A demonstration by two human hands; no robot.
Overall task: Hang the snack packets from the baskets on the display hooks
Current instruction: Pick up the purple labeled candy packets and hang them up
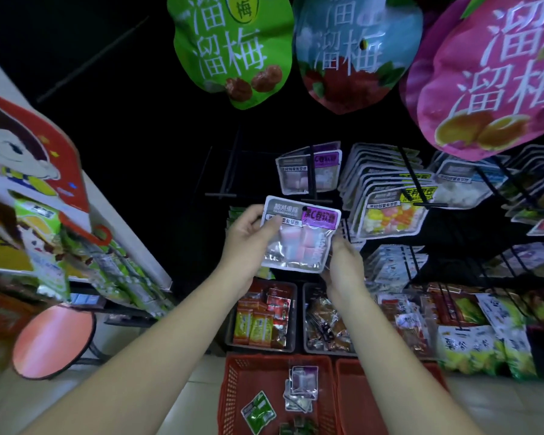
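A flat, glossy snack packet (299, 237), clear-windowed over pink and white cubes under a grey-and-purple header, is held up before the black wire display hook (310, 183), just below a matching hung packet (292, 178). The red lattice plastic basket (230, 390) on the floor holds a few grey-purple packets (303, 379) and a green packet (258, 412). The left hand (248, 243) pinches the packet's left edge in its grip, thumb on the front, while the right hand (343, 262) grasps the lower right corner.

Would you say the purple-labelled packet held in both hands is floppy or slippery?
Probably light and somewhat floppy: the purple-labelled packet is thin film holding few sweets, gripped at both edges by the left hand and right hand. Its gloss suggests slipperiness.
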